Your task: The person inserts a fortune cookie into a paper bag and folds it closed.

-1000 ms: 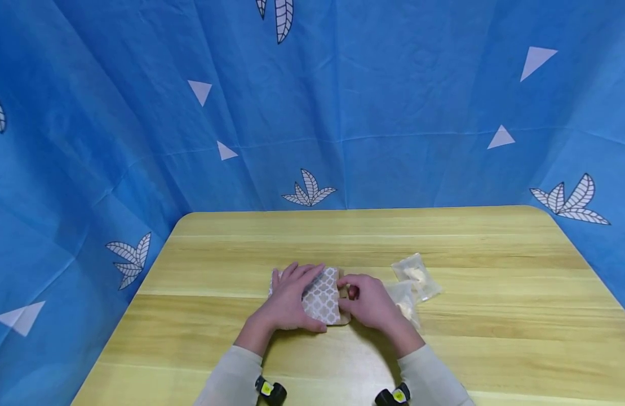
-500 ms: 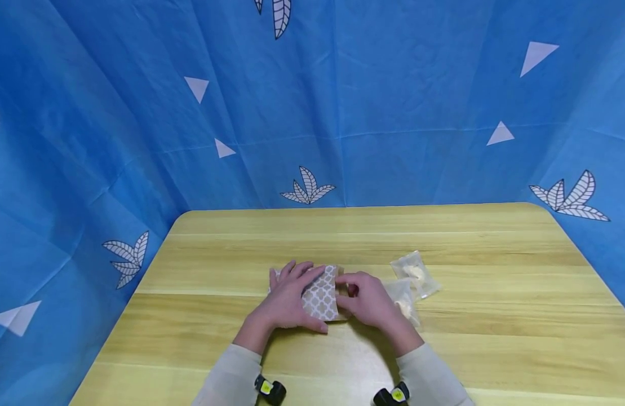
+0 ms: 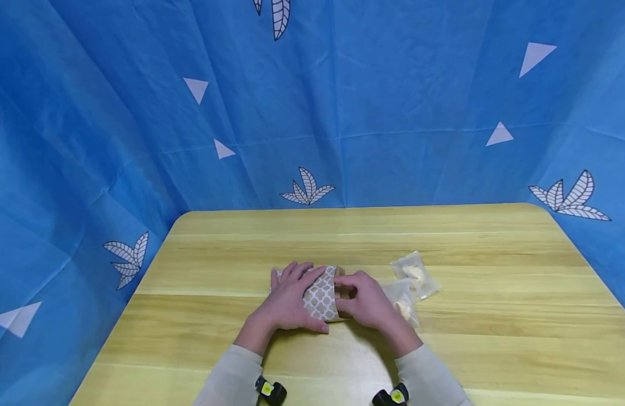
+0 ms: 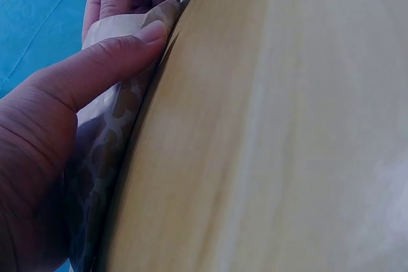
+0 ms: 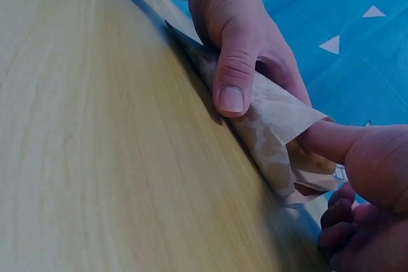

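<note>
A flattened paper bag (image 3: 320, 297) with a white and tan lattice print lies on the table under both hands. My left hand (image 3: 292, 301) holds its body, fingers spread over the top and far side. In the left wrist view the thumb (image 4: 121, 55) presses the near side. My right hand (image 3: 369, 300) is at the bag's right end, index finger and thumb straight and apart at the mouth. In the right wrist view the right thumb (image 5: 328, 139) reaches into the gaping mouth, its tip hidden. The other right fingers (image 5: 338, 221) are curled below, outside the bag.
Two small clear packets lie right of the right hand: a farther packet (image 3: 416, 275) and a nearer packet (image 3: 402, 303) partly behind the wrist, both with pale contents. The wooden table (image 3: 495, 316) meets a blue patterned curtain (image 3: 419, 113) at the back.
The right thumb and index finger have moved slightly left, further into the bag's mouth, which gapes wider. The left hand stays on the bag. The head view has shifted slightly.
</note>
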Tool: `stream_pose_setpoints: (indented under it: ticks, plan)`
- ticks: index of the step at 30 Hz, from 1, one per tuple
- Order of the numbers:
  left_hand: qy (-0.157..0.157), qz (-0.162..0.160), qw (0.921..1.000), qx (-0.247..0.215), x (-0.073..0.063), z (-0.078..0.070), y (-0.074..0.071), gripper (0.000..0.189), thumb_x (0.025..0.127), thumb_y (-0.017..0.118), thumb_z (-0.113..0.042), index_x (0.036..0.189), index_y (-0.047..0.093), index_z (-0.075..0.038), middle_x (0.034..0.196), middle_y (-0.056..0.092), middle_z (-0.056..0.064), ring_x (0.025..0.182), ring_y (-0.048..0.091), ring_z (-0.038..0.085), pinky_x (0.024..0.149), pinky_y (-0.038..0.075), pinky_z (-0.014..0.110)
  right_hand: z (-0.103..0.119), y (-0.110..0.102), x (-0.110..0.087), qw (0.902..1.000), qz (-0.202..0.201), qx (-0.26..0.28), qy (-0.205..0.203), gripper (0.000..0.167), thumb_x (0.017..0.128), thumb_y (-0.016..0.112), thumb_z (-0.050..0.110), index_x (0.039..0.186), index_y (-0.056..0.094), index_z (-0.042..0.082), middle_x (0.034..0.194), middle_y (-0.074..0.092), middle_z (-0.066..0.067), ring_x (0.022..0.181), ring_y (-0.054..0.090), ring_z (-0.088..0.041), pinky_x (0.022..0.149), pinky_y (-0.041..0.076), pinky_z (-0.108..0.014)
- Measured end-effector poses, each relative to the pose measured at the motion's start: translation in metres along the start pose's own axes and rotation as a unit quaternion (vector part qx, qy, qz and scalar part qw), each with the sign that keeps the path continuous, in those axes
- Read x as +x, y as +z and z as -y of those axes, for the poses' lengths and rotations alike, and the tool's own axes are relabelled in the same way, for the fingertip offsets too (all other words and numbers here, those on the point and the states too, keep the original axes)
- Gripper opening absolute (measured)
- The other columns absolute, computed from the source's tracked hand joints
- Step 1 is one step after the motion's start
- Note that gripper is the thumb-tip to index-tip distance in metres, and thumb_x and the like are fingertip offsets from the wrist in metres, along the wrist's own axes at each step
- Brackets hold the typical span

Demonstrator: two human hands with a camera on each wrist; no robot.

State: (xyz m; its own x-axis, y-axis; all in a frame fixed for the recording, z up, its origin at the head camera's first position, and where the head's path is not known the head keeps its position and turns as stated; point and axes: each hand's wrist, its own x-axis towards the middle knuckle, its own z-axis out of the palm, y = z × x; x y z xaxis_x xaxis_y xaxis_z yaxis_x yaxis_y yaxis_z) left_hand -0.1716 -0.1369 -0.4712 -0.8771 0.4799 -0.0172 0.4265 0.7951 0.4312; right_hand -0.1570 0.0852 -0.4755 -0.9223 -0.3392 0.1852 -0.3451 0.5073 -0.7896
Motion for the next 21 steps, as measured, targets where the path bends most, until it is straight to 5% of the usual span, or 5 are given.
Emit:
stream_pose_setpoints:
  ticks: [16,21]
  plan:
    - [-0.005,-0.025,0.9997,0.005,0.0004,0.0001,0.0001,0.121,0.054,0.087,-0.065,0.157,0.034,-0.031,0.145,0.042,0.0,0.141,0.027,0.028,0.109,0.002,0.072,0.0035,-0.0026,-0.0032,0.9993,-0.013,0.005,0.034,0.039,0.08,0.083,0.014,0.118,0.073,0.014,0.101,0.065,-0.002,0.085,0.054,-0.018,0.074,0.047,-0.037]
    - [-0.011,-0.033,0.9994,0.0,-0.0009,0.0005,-0.0009,0.121,0.054,0.086,-0.066,0.157,0.034,-0.031,0.147,0.041,0.002,0.141,0.028,0.027,0.109,0.003,0.072,0.0045,-0.0062,-0.004,0.998,-0.015,0.007,0.061,0.039,0.078,0.085,0.015,0.114,0.071,0.013,0.084,0.059,-0.002,0.075,0.05,-0.017,0.066,0.043,-0.037]
